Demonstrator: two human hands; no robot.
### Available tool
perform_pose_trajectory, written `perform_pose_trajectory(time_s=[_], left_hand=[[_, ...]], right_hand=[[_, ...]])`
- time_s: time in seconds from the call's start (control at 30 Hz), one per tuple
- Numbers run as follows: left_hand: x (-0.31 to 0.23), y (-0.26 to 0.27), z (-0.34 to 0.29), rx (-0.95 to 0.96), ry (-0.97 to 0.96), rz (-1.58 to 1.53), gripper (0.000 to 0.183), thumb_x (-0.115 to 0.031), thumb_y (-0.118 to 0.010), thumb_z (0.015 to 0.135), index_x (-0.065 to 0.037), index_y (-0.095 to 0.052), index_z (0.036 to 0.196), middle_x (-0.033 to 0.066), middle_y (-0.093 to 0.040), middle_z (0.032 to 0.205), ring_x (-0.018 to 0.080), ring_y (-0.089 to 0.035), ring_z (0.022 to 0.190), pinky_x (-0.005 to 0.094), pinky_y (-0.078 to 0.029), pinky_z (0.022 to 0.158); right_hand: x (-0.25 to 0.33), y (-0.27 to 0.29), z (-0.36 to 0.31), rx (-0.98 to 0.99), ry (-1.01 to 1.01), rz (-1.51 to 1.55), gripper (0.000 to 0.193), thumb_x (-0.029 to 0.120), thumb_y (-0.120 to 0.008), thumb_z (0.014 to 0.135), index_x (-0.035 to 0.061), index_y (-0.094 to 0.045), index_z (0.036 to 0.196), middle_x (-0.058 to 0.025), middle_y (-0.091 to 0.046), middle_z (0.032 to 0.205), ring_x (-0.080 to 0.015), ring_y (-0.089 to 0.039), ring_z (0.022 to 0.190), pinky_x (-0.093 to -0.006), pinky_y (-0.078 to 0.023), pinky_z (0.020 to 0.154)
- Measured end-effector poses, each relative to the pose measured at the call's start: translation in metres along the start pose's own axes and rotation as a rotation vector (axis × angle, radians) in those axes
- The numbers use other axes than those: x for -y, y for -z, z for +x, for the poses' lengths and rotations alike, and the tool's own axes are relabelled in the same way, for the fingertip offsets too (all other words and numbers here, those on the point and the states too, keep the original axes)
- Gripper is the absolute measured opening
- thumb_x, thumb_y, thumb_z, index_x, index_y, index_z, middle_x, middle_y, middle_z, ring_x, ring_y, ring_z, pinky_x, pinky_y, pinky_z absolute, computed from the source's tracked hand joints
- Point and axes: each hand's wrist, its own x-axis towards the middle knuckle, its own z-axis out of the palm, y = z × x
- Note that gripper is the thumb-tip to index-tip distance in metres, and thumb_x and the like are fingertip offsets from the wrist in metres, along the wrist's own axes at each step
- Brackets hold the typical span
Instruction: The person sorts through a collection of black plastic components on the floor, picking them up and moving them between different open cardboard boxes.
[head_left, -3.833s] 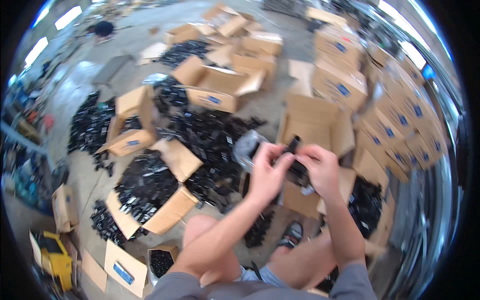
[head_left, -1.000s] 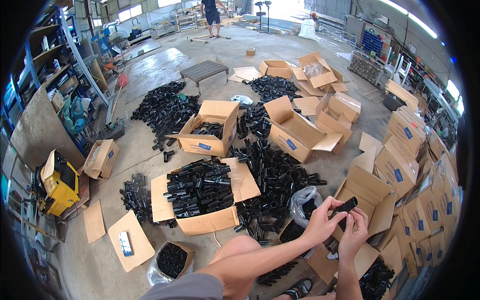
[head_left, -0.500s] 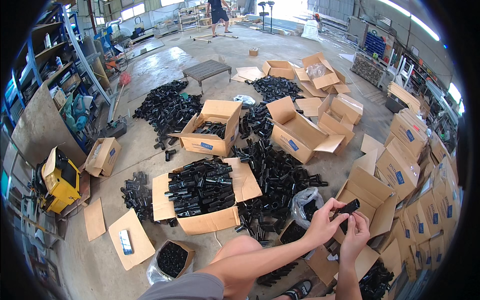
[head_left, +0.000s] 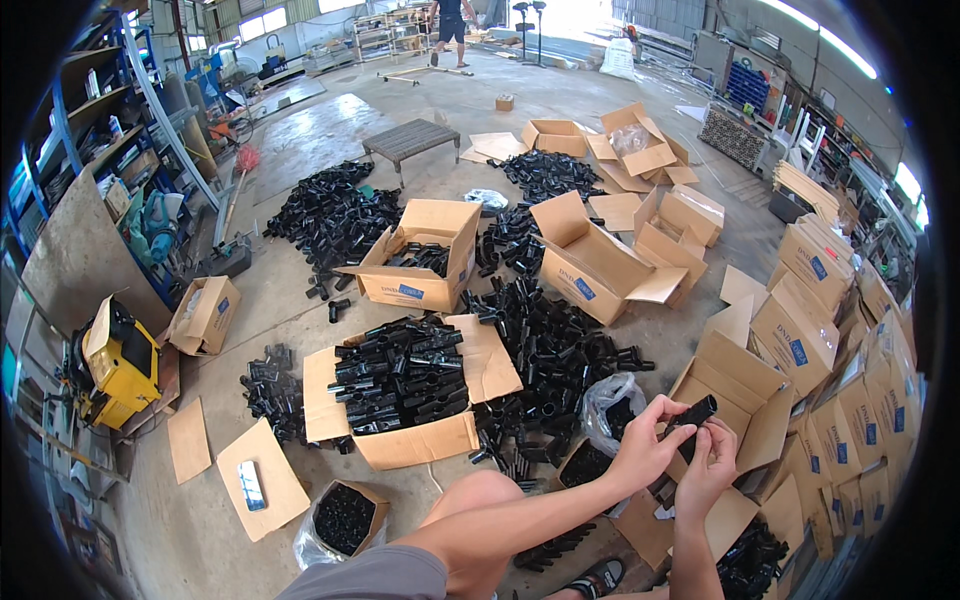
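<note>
Both my hands hold one black tubular pipe fitting (head_left: 697, 411) at the right, its round open end tilted up and to the right. My left hand (head_left: 650, 442) pinches it from the left, with thumb and fingers round its body. From below, my right hand (head_left: 708, 462) closes its fingertips on the same piece. Just behind them stands an open cardboard box (head_left: 740, 392). A clear plastic bag (head_left: 597, 412) with small black parts sits left of my hands. Under my left forearm is a box of small black parts (head_left: 585, 466).
A box packed with black fittings (head_left: 405, 375) lies open in the middle, among loose heaps (head_left: 335, 220). Stacked closed cartons (head_left: 850, 425) line the right. A phone (head_left: 251, 485) rests on cardboard at the left. A low metal table (head_left: 412, 140) and a walking person (head_left: 450, 35) are farther off.
The person in the background has stepped to the right. My hands keep their grip on the fitting with only a very slight shift.
</note>
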Motion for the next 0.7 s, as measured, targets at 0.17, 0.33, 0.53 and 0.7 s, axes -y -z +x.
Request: perform_pose_trajectory(time_s=[0.17, 0.33, 0.53, 0.7], left_hand=[[0.002, 0.001, 0.002, 0.001, 0.01, -0.012, 0.024, -0.006, -0.072, 0.094, -0.002, -0.06, 0.114, 0.0033, -0.066, 0.112, 0.0108, -0.06, 0.106, 0.0265, -0.051, 0.083], [-0.001, 0.001, 0.001, 0.0, 0.024, -0.035, 0.021, -0.005, -0.071, 0.095, -0.002, -0.06, 0.113, 0.004, -0.066, 0.113, 0.0112, -0.06, 0.109, 0.0277, -0.051, 0.087], [0.002, 0.0, 0.003, 0.024, 0.034, -0.035, 0.022, -0.004, -0.07, 0.095, -0.002, -0.059, 0.115, 0.005, -0.066, 0.116, 0.0124, -0.06, 0.111, 0.0291, -0.052, 0.092], [0.001, 0.001, 0.004, 0.036, 0.034, -0.065, 0.022, -0.003, -0.07, 0.095, -0.002, -0.059, 0.115, 0.0049, -0.066, 0.118, 0.0125, -0.06, 0.113, 0.0285, -0.052, 0.091]], right_hand=[[0.014, 0.002, -0.002, 0.029, 0.061, -0.123, 0.014, 0.003, -0.064, 0.096, -0.0058, -0.068, 0.106, -0.0145, -0.067, 0.113, -0.0274, -0.064, 0.109, -0.0382, -0.048, 0.099], [0.015, 0.002, 0.0, 0.023, 0.106, -0.141, 0.016, 0.003, -0.065, 0.094, -0.0044, -0.071, 0.107, -0.0147, -0.068, 0.112, -0.0284, -0.065, 0.106, -0.038, -0.05, 0.096], [0.009, 0.005, 0.001, 0.018, 0.113, -0.146, 0.014, 0.002, -0.069, 0.092, -0.0042, -0.072, 0.105, -0.0151, -0.069, 0.112, -0.0281, -0.066, 0.105, -0.0381, -0.052, 0.093], [0.01, 0.006, 0.001, 0.006, 0.123, -0.129, 0.014, 0.001, -0.069, 0.091, -0.0044, -0.071, 0.104, -0.0152, -0.069, 0.112, -0.0278, -0.066, 0.104, -0.0376, -0.052, 0.093]])
